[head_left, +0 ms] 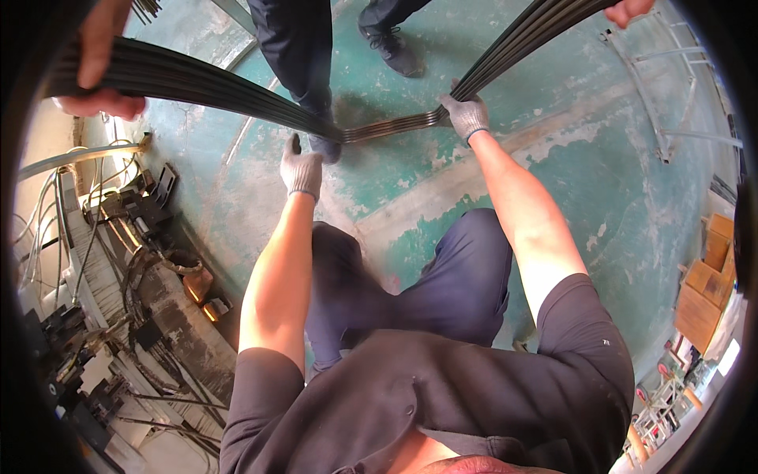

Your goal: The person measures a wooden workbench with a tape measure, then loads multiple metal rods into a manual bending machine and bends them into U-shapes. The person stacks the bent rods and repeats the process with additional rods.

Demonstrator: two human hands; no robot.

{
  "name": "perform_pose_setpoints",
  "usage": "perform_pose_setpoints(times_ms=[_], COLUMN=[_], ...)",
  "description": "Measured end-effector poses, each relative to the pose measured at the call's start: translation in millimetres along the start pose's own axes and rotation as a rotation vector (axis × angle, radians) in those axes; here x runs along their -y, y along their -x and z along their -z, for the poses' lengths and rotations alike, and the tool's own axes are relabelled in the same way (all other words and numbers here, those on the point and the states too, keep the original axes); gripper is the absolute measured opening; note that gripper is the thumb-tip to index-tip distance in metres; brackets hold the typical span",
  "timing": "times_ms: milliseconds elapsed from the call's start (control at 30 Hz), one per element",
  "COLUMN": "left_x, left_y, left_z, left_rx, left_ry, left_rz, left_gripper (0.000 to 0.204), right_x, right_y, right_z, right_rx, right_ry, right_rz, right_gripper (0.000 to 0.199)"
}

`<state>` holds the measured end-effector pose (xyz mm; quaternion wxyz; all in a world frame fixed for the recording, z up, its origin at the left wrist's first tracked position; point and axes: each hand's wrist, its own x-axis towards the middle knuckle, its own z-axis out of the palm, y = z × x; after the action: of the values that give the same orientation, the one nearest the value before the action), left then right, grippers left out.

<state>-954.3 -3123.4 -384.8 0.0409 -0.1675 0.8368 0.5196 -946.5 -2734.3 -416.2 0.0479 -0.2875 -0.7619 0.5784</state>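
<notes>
A long bundle of dark, thin metal rods or strips (pixel 392 126) spans the upper view, with two bends and a short middle stretch between rising arms. My right hand (pixel 469 117), in a grey knit glove, is closed around the bundle at the right bend. My left hand (pixel 302 168), gloved the same, is just below the left arm of the bundle near the other bend. One finger points up close to its edge; the other fingers are partly hidden, and no object shows in that hand. Another person's bare hands hold the outer parts, a left-side hand (pixel 99 75) and a right-side hand (pixel 629 11).
The other person's dark trouser leg (pixel 296 47) and shoe (pixel 395 54) are just beyond the bundle. Machinery with cables (pixel 142 276) lines the left. A metal frame (pixel 651 103) lies at the upper right, above wooden boxes (pixel 705 296). The green floor (pixel 584 189) is worn.
</notes>
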Motion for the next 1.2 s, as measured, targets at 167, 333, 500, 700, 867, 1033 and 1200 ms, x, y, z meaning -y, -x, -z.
perform_pose_setpoints(times_ms=[167, 333, 500, 700, 867, 1033, 1200], left_x=[-8, -57, -119, -130, -185, -213, -254], left_y=[72, 174, 239, 317, 345, 358, 385], left_z=[65, 119, 175, 264, 316, 330, 316], left_rx=[0.119, 0.198, 0.388, 0.369, 0.411, 0.258, 0.241], left_ry=[-0.115, -0.301, -0.541, -0.44, -0.503, -0.426, -0.285], left_rz=[0.077, 0.121, -0.05, 0.213, 0.307, 0.289, 0.276], left_gripper=[0.076, 0.063, 0.049, 0.046, 0.044, 0.037, 0.04], right_x=[71, 157, 60, 186, 203, 227, 262], right_y=[23, 63, 139, 349, 457, 469, 416], right_z=[26, 57, 100, 150, 201, 237, 252], right_rx=[0.05, 0.196, -0.077, 0.268, 0.323, 0.343, 0.243], right_ry=[0.127, 0.377, 0.475, 0.71, 0.739, 0.692, 0.555], right_rz=[-0.099, -0.193, 0.13, -0.383, -0.399, -0.413, -0.293], right_gripper=[0.07, 0.069, 0.071, 0.067, 0.056, 0.052, 0.047])
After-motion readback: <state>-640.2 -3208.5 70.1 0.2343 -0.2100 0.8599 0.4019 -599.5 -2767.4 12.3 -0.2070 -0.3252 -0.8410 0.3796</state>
